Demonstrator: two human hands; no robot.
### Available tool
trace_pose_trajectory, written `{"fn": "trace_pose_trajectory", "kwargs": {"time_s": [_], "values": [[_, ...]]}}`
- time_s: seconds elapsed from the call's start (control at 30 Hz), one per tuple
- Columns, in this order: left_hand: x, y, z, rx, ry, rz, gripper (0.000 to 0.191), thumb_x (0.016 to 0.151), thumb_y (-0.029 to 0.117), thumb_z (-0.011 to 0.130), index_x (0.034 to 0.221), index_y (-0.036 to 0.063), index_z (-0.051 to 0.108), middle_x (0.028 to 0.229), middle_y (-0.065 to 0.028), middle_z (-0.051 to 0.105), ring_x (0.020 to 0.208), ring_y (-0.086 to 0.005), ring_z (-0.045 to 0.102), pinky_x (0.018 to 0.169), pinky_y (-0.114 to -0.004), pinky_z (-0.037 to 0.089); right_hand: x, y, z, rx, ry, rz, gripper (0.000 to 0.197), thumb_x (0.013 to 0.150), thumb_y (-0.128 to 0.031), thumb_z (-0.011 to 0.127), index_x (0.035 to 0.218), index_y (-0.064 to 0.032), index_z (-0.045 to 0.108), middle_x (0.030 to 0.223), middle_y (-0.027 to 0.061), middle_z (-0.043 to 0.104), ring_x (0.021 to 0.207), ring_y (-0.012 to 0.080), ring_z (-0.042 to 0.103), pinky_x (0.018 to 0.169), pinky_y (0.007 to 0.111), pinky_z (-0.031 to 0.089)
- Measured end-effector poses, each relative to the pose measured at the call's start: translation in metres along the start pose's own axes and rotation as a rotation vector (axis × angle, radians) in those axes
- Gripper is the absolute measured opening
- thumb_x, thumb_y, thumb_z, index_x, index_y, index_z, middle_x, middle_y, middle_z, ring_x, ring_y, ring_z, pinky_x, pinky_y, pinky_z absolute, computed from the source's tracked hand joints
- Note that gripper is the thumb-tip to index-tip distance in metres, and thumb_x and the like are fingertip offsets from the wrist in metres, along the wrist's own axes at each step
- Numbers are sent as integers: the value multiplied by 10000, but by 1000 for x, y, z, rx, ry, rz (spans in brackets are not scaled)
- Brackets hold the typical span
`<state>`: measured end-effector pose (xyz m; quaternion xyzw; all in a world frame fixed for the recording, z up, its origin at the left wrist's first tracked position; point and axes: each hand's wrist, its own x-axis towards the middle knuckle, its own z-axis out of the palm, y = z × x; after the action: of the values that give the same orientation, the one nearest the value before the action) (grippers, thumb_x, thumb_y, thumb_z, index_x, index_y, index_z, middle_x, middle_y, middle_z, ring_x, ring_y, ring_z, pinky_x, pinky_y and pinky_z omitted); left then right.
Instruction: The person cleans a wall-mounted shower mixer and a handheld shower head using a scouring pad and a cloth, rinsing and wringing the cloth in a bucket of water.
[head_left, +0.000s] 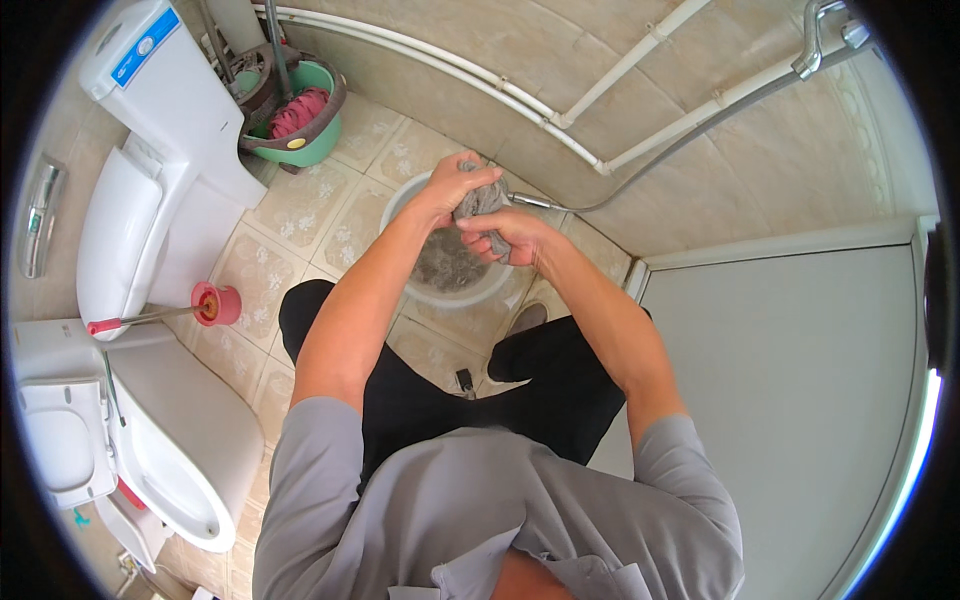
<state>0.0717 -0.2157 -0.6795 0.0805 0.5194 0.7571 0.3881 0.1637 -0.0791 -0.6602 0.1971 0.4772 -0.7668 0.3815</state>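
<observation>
A bunched grey cloth (484, 201) is gripped between my two hands over a white basin (397, 202). My left hand (454, 184) holds its upper end, with the thumb laid across it. Around the lower end curl the fingers of my right hand (510, 234), and a short piece of cloth sticks out below them. Greyish, bubbly water (448, 262) shows inside the basin. Just right of the cloth, a metal shower hose end (532, 200) lies at the basin's far side; its tip is partly hidden by my hands.
A white toilet (202, 202) stands to the left, with a urinal (172, 465) nearer me. Between them is a brush in a pink holder (217, 303). A green mop bucket (319, 139) sits by the back wall. White pipes (517, 94) run along the wall; a grey door panel (780, 360) is at right.
</observation>
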Motion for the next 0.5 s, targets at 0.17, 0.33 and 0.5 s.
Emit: {"fn": "trace_pose_trajectory", "kwargs": {"time_s": [0.17,0.33,0.5], "values": [[9,-20,6,254,177,140,214,854,125,740,817,60,540,729,-38,558,656,-132,512,550,-343,437,23,17,3,-291,274,-74,142,828,-115,743,857,-87,607,679,0,545,532,94,503,421,262,311],[37,-61,-8,604,460,287,181,765,74,722,849,26,569,721,-61,585,658,-165,548,579,-367,464,61,49,-9,-645,728,-269,246,776,-176,782,857,20,657,753,138,672,702,259,679,549,437,500],[44,-75,-11,504,796,237,303,769,130,733,1008,-43,669,974,-218,718,924,-352,691,849,-417,530,68,47,-4,-1054,896,-416,442,741,-199,820,1060,53,649,914,198,720,885,314,718,795,447,557]]}}
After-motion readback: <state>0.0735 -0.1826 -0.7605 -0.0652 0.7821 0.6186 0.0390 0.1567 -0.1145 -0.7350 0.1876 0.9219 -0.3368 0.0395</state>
